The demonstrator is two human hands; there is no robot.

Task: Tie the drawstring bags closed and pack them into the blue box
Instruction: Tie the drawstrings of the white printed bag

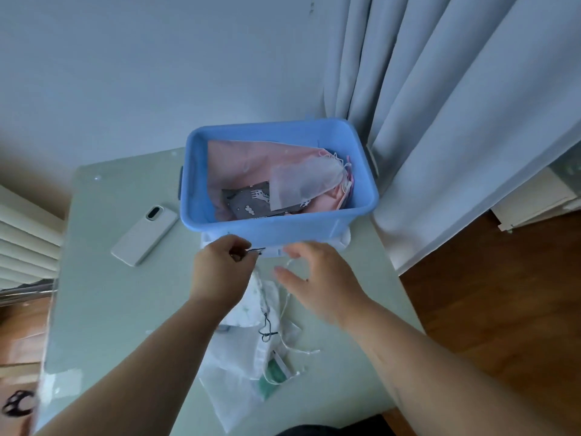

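Drawstring bags (239, 366), mostly white, lie in a loose pile on the near middle of the pale green table (119, 309), just this side of the blue box (276, 237). The left hand (220, 272) hovers by the box's near wall, with its fingers curled and its thumb and fingertips pinching a thin dark cord (257, 250). A white bag with a small green print (251, 306) trails from that hand down to the pile. The right hand (320, 287), just to the right, has its fingers spread and relaxed and grips nothing. A white cord (287, 305) loops beneath it; I cannot tell if they touch. Inside the box lie a pink bag (239, 162), a grey patterned bag (248, 202) and a sheer white bag (301, 180). A phone (144, 234) rests left of the box.
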